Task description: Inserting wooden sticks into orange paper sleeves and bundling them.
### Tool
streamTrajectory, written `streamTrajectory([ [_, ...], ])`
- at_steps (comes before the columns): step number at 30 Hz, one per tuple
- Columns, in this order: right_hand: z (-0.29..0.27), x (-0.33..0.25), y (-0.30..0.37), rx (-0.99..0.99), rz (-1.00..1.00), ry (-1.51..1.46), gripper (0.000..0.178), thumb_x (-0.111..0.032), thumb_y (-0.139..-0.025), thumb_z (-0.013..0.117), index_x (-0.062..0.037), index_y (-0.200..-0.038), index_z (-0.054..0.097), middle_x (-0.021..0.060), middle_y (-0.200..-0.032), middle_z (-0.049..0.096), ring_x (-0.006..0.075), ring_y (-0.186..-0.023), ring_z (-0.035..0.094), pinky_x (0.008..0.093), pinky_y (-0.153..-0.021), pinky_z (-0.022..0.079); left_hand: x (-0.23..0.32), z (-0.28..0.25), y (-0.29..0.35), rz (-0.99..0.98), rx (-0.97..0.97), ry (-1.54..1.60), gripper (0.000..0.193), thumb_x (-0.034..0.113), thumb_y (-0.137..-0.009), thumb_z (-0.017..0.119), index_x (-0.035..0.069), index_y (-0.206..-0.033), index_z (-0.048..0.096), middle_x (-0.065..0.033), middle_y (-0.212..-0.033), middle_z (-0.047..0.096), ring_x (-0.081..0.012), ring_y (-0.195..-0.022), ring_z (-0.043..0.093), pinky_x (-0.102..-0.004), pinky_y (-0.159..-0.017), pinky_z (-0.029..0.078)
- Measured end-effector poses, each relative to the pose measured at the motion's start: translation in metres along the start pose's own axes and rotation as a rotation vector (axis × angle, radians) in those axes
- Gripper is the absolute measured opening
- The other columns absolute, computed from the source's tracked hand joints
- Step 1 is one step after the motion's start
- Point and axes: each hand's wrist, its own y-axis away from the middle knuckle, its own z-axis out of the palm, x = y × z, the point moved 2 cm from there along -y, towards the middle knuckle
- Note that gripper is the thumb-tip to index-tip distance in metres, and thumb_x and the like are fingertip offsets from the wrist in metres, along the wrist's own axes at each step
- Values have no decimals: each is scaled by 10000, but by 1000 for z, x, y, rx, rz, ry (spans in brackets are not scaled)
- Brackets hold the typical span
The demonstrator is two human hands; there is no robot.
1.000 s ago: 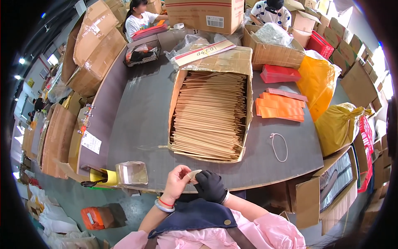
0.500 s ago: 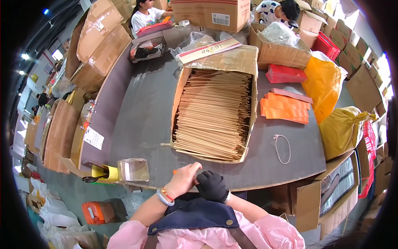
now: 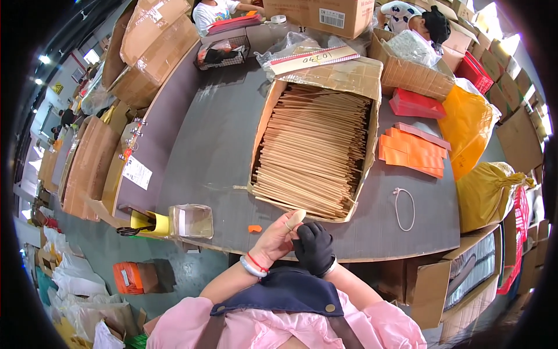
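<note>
My left hand [image 3: 275, 239] is bare, with a red cord and a pale bangle at its wrist. A beige finger cot [image 3: 296, 218] covers one raised finger of it; the other fingers are partly hidden. My right hand [image 3: 314, 249], in a black glove, presses against it with curled fingers, pinching at the lower edge of the cot. Both hands meet over the near table edge, just below a cardboard box [image 3: 375, 134]. Thin wooden sticks [image 3: 314, 145] fill this box, lying crosswise in a dense stack. A small orange piece [image 3: 254, 228] lies left of my left hand.
Orange packets [image 3: 411, 152], red packets [image 3: 417, 103] and a white cord loop [image 3: 405, 209] lie right of the box. At the left stand a clear container [image 3: 195, 221] and a yellow holder [image 3: 156, 223] with scissors. Two people work beyond the table [image 3: 203, 151].
My hands have shifted slightly right and up, and the beige finger cot now shows on my left hand. The orange piece has come into clear sight. The whole view has shifted with my head.
</note>
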Motion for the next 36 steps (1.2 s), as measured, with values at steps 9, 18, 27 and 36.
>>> streamTrajectory([
  [9,-3,-4,4,37,109,-128,112,-119,-835,675,-61,-872,587,138,-784,612,359,-727,606,455,-616,489,31,17,14,590,229,-1102,401,85,-760,840,61,-1111,648,-8,-882,637,-125,-735,598,-283,-692,534],
  [18,-5,-16,-1,6,-26,-6,82,-109,-839,662,-65,-858,596,133,-807,621,359,-761,611,452,-621,492,40,37,11,793,51,-1890,396,100,-791,696,49,-1175,615,-111,-926,659,-306,-799,641,-379,-682,520],
  [27,-19,-6,-9,192,157,-115,194,-73,-831,716,-69,-1021,675,110,-848,672,288,-765,646,379,-667,521,-1,26,-9,111,114,-306,512,507,-1012,446,55,-1227,558,-29,-919,662,-129,-769,648,-260,-740,531],
  [36,-12,-7,-17,160,104,-32,137,-62,-809,723,-69,-930,659,97,-818,653,300,-748,636,380,-651,512,1,40,-1,40,107,-102,579,560,-985,467,39,-1234,520,-5,-887,650,-99,-789,611,-247,-759,497],
])
